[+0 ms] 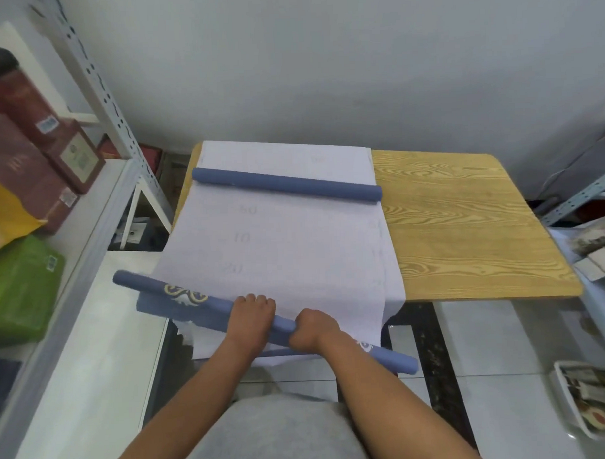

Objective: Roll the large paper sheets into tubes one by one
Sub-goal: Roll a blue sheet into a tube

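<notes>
A person sits at a wooden desk (465,223) with a pale sheet (277,237) spread over its left part, the near end hanging off the desk edge toward the lap. At that near end the sheet is wound into a blue roll (200,303) with a yellow-and-white emblem on its outer face. The roll lies slanted across the sheet, its left end farther from the person than its right.

The left hand (251,315) lies over the roll near its middle, its fingers curled over the top and holding it. The right hand (313,328), just right of the left one, is a tight fist wrapped round the roll. A finished tube (286,185) lies across the far part of the sheet, well apart from the roll.

The step in hand looks to be winding the sheet up toward the far edge. To do it well, the slant probably wants correcting first, or the layers may telescope out at one end. Both hands sit close together, so spreading them along the roll would likely keep the tension even and the ends flush. The finished tube rests on the sheet in the roll's path and will probably need lifting off before the roll reaches it.
</notes>
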